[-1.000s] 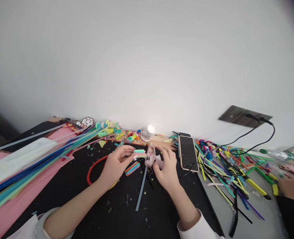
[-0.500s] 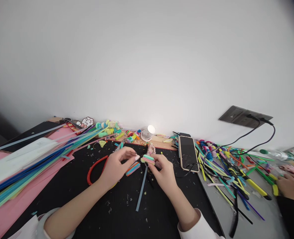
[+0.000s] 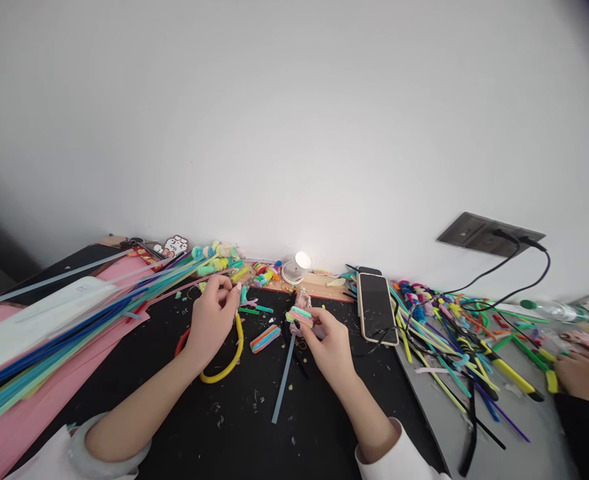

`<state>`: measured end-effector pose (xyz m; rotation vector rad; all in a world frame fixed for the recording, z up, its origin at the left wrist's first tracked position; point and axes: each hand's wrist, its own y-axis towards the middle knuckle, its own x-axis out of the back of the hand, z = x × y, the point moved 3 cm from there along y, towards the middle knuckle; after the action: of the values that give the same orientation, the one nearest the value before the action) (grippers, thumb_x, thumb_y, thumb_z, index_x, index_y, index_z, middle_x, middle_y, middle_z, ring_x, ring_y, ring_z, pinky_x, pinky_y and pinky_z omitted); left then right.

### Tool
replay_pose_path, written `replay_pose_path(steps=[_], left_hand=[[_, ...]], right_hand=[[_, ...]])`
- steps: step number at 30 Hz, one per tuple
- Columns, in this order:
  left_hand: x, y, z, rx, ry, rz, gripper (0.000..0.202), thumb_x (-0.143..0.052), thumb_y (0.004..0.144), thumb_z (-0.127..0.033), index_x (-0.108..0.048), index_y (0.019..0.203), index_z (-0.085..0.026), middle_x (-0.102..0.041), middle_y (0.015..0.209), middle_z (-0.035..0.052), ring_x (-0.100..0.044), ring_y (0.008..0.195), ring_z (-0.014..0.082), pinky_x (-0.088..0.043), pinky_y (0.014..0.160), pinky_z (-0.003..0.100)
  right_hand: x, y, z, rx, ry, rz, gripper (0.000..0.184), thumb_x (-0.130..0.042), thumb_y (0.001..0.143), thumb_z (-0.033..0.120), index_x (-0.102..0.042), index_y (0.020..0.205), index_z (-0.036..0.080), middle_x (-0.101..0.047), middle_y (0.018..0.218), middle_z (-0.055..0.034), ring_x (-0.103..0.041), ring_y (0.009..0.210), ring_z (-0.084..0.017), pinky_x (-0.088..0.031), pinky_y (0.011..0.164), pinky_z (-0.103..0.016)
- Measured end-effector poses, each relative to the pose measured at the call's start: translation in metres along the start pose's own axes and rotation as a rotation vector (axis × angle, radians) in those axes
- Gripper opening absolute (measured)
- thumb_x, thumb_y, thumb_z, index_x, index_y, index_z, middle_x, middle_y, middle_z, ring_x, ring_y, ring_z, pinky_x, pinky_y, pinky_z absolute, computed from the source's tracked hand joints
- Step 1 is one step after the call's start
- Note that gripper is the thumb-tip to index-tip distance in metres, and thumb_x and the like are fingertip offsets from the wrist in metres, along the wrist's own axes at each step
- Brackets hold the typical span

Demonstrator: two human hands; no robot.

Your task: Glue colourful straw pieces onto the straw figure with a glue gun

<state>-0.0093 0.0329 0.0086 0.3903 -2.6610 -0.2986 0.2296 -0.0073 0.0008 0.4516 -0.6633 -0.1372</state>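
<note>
Cup [image 3: 295, 270] behind glue gun [image 3: 303, 298]

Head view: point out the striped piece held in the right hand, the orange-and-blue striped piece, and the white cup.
Held striped piece [image 3: 298, 317]: head view, middle of its stripes.
Orange-and-blue piece [image 3: 265, 339]: head view, middle of its top.
White cup [image 3: 295, 269]: head view, its side.

White sleeves [image 3: 393, 455], left cuff [image 3: 80, 448] perhaps grey

Black tabletop [image 3: 174, 427] | striped bundle [image 3: 265, 339], blue-grey stick [image 3: 283, 381], phone [image 3: 376, 303], yellow-red loop [image 3: 239, 349] | pink sheet [image 3: 74, 377] at left
</note>
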Motion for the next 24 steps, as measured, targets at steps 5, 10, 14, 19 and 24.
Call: replay_pose_path(steps=[5, 10, 14, 19, 24], left_hand=[[-0.002, 0.003, 0.000, -0.002, -0.052, 0.123, 0.016, -0.049, 0.090, -0.040, -0.051, 0.095, -0.025, -0.066, 0.062, -0.0038, -0.063, 0.060, 0.0216, -0.046, 0.061, 0.030], [-0.002, 0.006, 0.002, 0.001, 0.006, 0.154, 0.031, -0.052, 0.087, -0.043, -0.053, 0.063, -0.024, -0.066, 0.059, 0.0004, -0.061, 0.057, 0.0196, -0.044, 0.060, 0.029], [0.001, 0.007, -0.002, -0.049, 0.060, 0.105, 0.043, -0.048, 0.091, -0.047, -0.043, 0.054, -0.025, -0.046, 0.045, -0.0041, -0.047, 0.046, 0.0162, -0.034, 0.052, 0.028], [0.003, 0.007, 0.000, -0.069, 0.084, 0.090, 0.053, -0.043, 0.095, -0.053, -0.037, 0.050, -0.026, -0.041, 0.042, -0.0034, -0.045, 0.044, 0.0164, -0.032, 0.050, 0.029], [-0.004, 0.011, 0.009, -0.184, 0.231, 0.120, 0.050, -0.034, 0.100, -0.045, -0.050, 0.057, -0.024, -0.060, 0.060, 0.0044, -0.060, 0.062, 0.0226, -0.044, 0.062, 0.033]], right_hand=[[0.000, 0.000, -0.001, -0.009, 0.013, -0.003, 0.018, -0.058, 0.086, 0.026, -0.070, 0.099, 0.020, -0.075, 0.087, -0.0070, -0.071, 0.076, -0.021, -0.059, 0.069, -0.030], [-0.001, 0.000, -0.002, -0.021, 0.007, 0.002, 0.019, -0.058, 0.086, 0.026, -0.070, 0.099, 0.020, -0.075, 0.086, -0.0070, -0.072, 0.076, -0.021, -0.059, 0.068, -0.030], [-0.001, 0.000, -0.002, -0.030, 0.035, 0.004, 0.019, -0.058, 0.086, 0.027, -0.070, 0.099, 0.020, -0.075, 0.086, -0.0073, -0.072, 0.076, -0.021, -0.060, 0.068, -0.030], [-0.002, -0.001, -0.002, -0.052, 0.061, 0.014, 0.020, -0.059, 0.086, 0.027, -0.070, 0.101, 0.020, -0.076, 0.089, -0.0077, -0.073, 0.078, -0.021, -0.061, 0.071, -0.031], [-0.002, 0.000, -0.002, -0.057, 0.048, 0.017, 0.019, -0.058, 0.087, 0.029, -0.070, 0.099, 0.020, -0.076, 0.090, -0.0084, -0.073, 0.079, -0.023, -0.062, 0.072, -0.033]])
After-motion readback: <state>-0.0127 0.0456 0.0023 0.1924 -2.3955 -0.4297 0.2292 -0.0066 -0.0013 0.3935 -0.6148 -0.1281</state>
